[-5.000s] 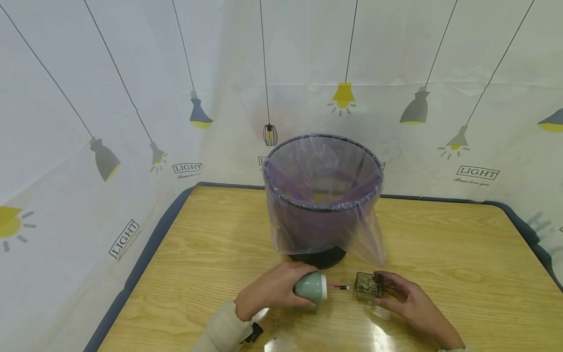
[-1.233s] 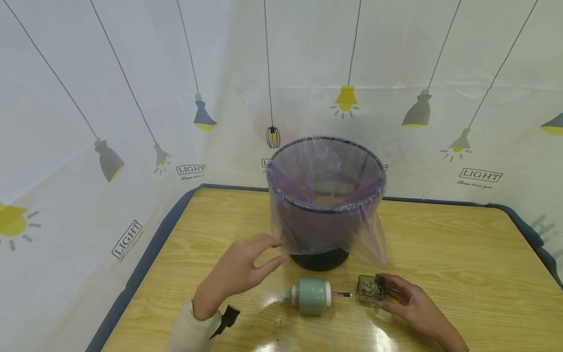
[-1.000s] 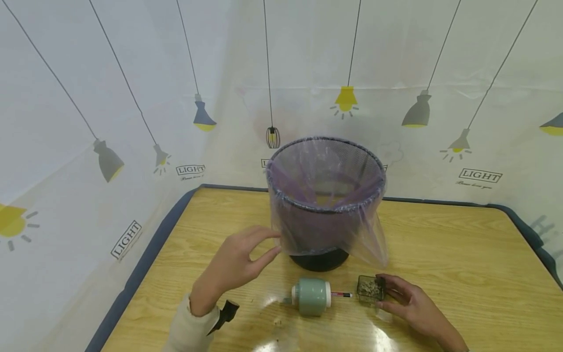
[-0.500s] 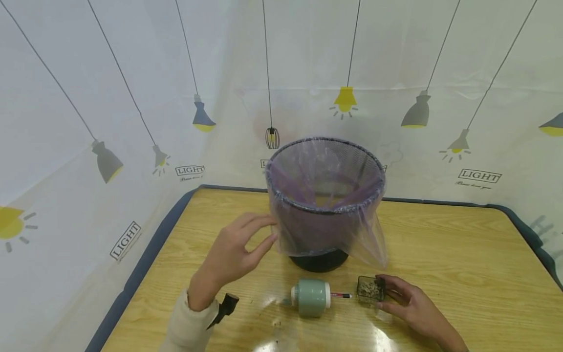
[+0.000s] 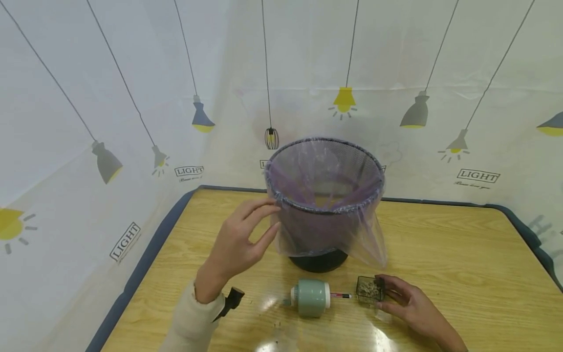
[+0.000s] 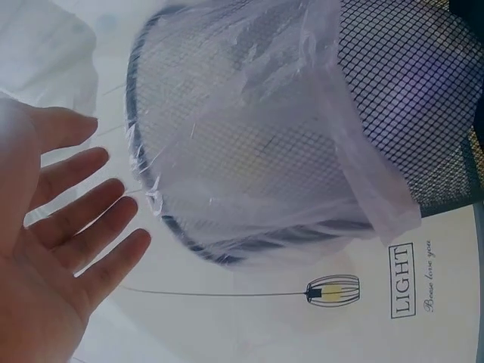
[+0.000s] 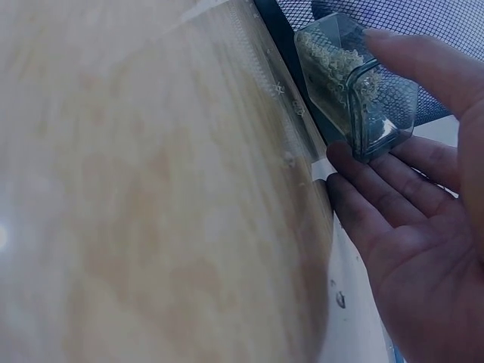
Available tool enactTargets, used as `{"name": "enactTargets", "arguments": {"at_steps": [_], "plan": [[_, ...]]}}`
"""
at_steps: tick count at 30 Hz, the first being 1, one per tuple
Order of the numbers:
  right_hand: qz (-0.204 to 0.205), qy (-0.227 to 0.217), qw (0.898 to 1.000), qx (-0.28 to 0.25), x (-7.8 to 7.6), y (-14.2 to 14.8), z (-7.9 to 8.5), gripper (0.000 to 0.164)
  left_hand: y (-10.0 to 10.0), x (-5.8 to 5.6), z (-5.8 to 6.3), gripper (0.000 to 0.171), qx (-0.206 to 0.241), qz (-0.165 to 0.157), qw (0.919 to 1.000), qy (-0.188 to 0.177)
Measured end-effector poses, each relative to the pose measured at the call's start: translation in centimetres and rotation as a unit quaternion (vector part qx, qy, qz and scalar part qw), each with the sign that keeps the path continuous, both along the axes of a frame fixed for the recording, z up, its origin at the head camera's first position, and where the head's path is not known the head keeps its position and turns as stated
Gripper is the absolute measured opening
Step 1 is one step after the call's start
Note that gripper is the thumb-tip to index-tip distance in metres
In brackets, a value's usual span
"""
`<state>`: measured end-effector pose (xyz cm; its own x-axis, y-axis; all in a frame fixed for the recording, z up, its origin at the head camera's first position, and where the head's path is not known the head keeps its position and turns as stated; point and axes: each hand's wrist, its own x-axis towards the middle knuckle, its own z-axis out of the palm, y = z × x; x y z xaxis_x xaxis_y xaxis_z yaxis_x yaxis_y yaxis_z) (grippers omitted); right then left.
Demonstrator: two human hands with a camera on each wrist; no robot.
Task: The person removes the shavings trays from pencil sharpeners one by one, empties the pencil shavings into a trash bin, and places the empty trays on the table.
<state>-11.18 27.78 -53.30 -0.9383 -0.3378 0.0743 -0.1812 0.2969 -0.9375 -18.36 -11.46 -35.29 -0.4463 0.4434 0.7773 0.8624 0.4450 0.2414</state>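
Observation:
My left hand (image 5: 235, 239) is raised by the left side of a mesh bin (image 6: 408, 83), fingers loosely bent and holding nothing. In the left wrist view a gap shows between the fingertips and the bin's rim. My right hand (image 5: 411, 303) pinches a small clear shavings box (image 7: 355, 83) between thumb and fingers, low over the table. Pale pencil shavings (image 5: 368, 288) lie inside it. A green pencil sharpener (image 5: 312, 298) rests on its side between the hands, with a pencil (image 5: 340, 295) sticking out of its right end.
A thin purple bag (image 5: 325, 230) lines the bin and hangs over its rim. Dark crumbs (image 5: 277, 324) are scattered on the wooden table (image 5: 462, 244) in front. A lamp-patterned curtain (image 5: 308, 58) stands behind the table.
My left hand has let go of the pencil sharpener, moved left and then risen to the bin's rim. My right hand keeps holding the shavings box in nearly the same place.

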Motion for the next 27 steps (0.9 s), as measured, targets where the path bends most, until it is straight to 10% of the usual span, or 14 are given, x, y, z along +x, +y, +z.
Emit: {"name": "enactTargets", "arguments": {"at_steps": [27], "plan": [[0.020, 0.014, 1.000, -0.013, -0.1, 0.1, 0.2, 0.057, 3.5, -2.2, -1.5, 0.042, 0.048, 0.003, 0.9968, 0.064]]}}
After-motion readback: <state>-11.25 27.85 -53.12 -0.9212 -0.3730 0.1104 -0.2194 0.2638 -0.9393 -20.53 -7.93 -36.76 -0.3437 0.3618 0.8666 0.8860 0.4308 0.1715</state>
